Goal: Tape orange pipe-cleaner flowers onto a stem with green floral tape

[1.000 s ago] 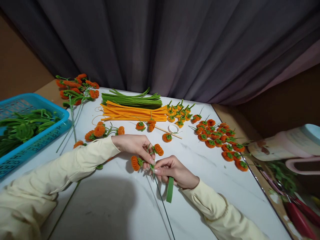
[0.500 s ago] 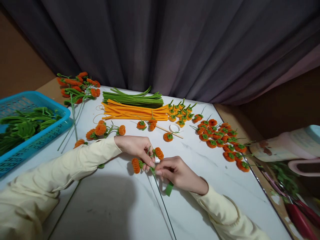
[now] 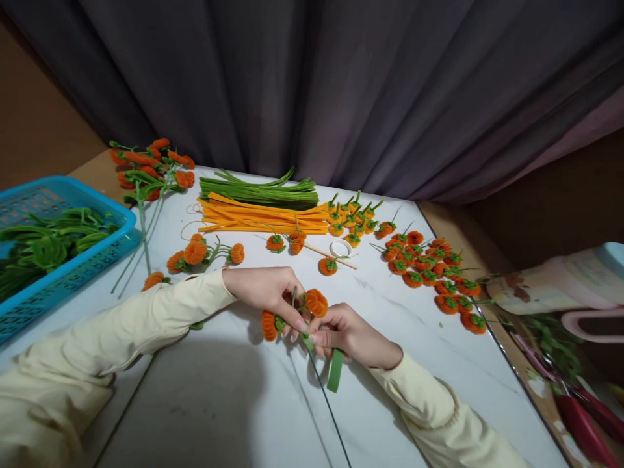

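Observation:
My left hand (image 3: 280, 300) pinches the top of a thin dark green stem (image 3: 327, 398), where small orange pumpkins join it. One orange pumpkin (image 3: 268, 325) hangs below my left fingers; another orange pumpkin (image 3: 316, 303) sits just above the gap between my hands. My right hand (image 3: 348, 335) is closed at the same joint, its thumb and finger pressed on green tape by the stem. The roll of green tape (image 3: 335, 370) hangs beneath my right palm. The stem slants down toward the front edge of the view.
A blue basket (image 3: 104, 244) of green leaves stands left. Green pipe cleaners (image 3: 258, 190), orange pipe cleaners (image 3: 263, 216) and many small pumpkins (image 3: 424, 263) lie behind my hands. A finished-looking bunch (image 3: 151, 169) is back left; a tumbler (image 3: 556, 283) and red-handled pliers (image 3: 582, 422) are right.
Both hands have shifted slightly, and the held pumpkins have moved a little right and turned. The stem's lower end has swung right, and more of the tape roll shows.

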`<state>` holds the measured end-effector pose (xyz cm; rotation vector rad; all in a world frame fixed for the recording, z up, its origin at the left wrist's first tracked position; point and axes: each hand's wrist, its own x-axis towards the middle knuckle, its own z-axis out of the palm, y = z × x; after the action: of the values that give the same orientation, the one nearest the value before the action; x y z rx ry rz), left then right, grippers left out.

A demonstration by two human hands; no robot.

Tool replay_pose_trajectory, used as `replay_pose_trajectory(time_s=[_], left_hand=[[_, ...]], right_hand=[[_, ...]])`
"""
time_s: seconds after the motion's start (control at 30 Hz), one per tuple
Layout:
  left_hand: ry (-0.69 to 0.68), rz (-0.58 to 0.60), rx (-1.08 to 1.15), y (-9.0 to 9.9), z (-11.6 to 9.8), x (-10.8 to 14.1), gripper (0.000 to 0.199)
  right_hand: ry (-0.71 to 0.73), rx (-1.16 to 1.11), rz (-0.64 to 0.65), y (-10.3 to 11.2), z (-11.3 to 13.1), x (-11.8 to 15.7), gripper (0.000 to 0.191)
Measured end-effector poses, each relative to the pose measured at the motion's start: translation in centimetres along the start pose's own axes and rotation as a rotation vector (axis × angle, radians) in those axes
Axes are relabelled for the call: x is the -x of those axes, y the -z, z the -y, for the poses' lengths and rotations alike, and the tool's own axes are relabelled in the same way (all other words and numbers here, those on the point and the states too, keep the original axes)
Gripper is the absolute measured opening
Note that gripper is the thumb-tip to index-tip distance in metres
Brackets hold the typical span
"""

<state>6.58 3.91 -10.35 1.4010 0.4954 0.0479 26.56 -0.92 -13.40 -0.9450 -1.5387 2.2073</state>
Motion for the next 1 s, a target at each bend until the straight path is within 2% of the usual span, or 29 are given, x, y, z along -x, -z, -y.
replay_pose_trajectory(time_s=[0.27, 0.4, 0.57, 0.63, 0.73, 0.83, 0.87, 0.93, 1.0], left_hand=[[-0.167, -0.020, -0.174, -1.6, -1.4, 0.8, 0.023], [-0.290, -0.012, -0.320, -2.5, -2.1, 1.0, 0.025], [-0.372, 0.008, -0.361, -3.2, -2.6, 1.1, 0.031], [-0.442, 0.005, -0.397, -3.2, -2.8, 1.2, 0.033], [-0.526, -0.034, -0.489, -2.7, -3.0, 1.0, 0.031], [-0.586, -0.186, -0.608, -1.5, -2.8, 0.8, 0.017], [-0.579, -0.258, -0.647, -1.0, -2.7, 0.8, 0.023], [-0.464, -0.420, -0.713, 0.2, -2.5, 1.1, 0.049], [-0.221, -0.575, -0.774, 1.4, -2.7, 2.0, 0.064]], right_hand=[[-0.083, -0.351, 0.277, -0.4, -2.2, -0.5, 0.036], [-0.128, -0.403, 0.338, -1.1, -2.0, -0.4, 0.033], [-0.179, -0.411, 0.418, -1.8, -1.8, -0.1, 0.030], [-0.151, -0.426, 0.394, -2.1, -1.9, 0.0, 0.032], [-0.035, -0.490, 0.305, -2.6, -2.1, -0.1, 0.038], [0.054, -0.542, 0.192, -2.6, -1.9, -0.2, 0.040], [0.066, -0.537, 0.145, -2.3, -1.7, -0.2, 0.040], [0.086, -0.496, 0.017, -1.6, -1.2, -0.2, 0.038], [0.110, -0.414, -0.129, -0.7, -0.4, -0.1, 0.035]])
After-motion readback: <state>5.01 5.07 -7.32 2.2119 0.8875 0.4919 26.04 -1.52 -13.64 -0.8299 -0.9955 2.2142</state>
